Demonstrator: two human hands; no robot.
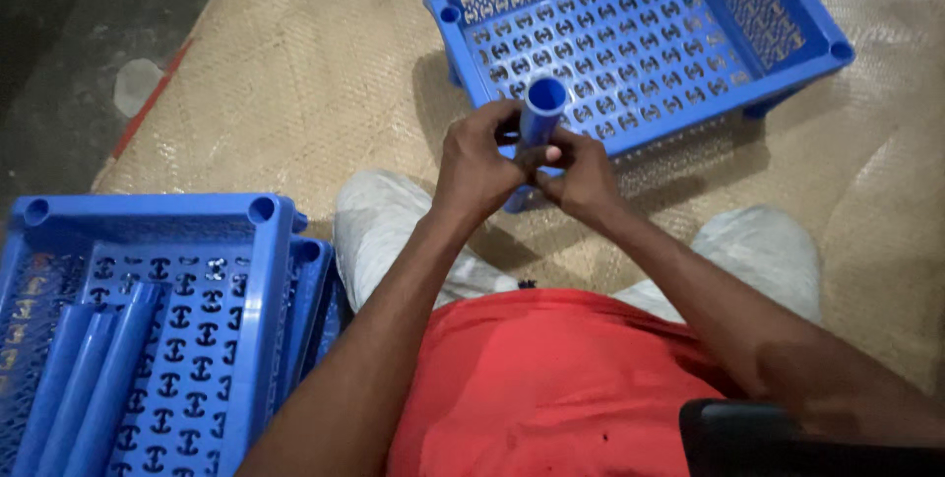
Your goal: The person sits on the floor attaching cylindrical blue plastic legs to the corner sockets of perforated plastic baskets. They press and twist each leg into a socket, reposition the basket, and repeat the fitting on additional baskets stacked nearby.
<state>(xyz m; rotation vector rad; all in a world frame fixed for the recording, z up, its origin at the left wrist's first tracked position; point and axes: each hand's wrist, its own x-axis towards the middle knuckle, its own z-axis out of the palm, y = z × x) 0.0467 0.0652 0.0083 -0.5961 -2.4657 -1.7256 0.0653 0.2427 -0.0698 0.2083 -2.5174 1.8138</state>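
A short blue plastic tube [540,108] stands nearly upright between both hands, its open end facing the camera. My left hand [478,164] wraps the tube from the left, and my right hand [583,177] grips it from the right, fingers meeting at its middle. The tube's lower end shows below the hands, at the near corner of a perforated blue plastic tray [630,39] that lies on the woven mat in front of me.
A stack of blue perforated trays [251,290] sits at my lower left, with several blue tubes [84,379] lying in the top one. A tan woven mat [315,73] covers the floor; bare dark floor [59,54] lies to the left. My knees flank the hands.
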